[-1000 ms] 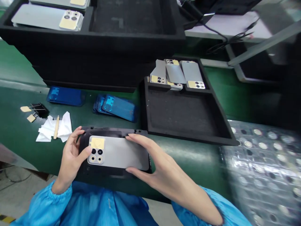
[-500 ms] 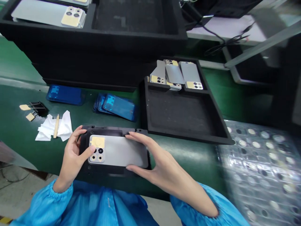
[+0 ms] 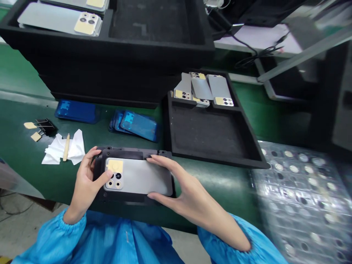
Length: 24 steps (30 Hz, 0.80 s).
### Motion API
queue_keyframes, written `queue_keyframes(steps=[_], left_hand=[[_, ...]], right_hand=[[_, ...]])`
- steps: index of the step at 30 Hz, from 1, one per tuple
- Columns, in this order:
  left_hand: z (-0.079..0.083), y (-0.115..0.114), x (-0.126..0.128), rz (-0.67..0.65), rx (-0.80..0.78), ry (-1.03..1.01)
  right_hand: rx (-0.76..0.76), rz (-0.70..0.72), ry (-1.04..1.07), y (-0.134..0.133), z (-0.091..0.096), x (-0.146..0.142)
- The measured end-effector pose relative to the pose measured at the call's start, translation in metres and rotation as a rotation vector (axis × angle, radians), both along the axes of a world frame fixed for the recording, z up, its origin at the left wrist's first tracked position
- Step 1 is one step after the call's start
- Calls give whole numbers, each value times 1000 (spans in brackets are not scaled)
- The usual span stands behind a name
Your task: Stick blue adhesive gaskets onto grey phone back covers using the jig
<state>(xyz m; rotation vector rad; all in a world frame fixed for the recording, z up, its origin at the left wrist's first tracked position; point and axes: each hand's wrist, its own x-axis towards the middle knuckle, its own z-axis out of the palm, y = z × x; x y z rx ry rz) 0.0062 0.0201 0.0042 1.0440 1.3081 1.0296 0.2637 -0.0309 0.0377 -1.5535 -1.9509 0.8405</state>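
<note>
A grey phone back cover [image 3: 143, 178] with a yellow sticker over its camera block lies in a black fixture [image 3: 123, 200] at the near edge of the green bench. My left hand [image 3: 85, 185] curls round the fixture's left end, thumb pressed beside the camera holes. My right hand [image 3: 181, 190] spans the cover's right end, fingers along its far edge and thumb at its near edge.
A black foam tray [image 3: 214, 135] with several grey covers [image 3: 203, 90] stands just behind on the right. Blue film sheets [image 3: 137, 124], white wipes with a wooden stick [image 3: 66, 146] and binder clips [image 3: 44, 126] lie to the left. A clear blister tray of lens rings [image 3: 302, 190] is at right. Larger black trays [image 3: 110, 47] fill the back.
Both hands stay on the cover and fixture. The view has drifted slightly, and nothing on the bench has moved.
</note>
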Motion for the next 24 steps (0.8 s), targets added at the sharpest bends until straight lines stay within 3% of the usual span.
queue_keyframes(steps=[24], left_hand=[[0, 0, -1, 8, 3, -2]], right_hand=[[-19, 19, -26, 5, 1, -1]])
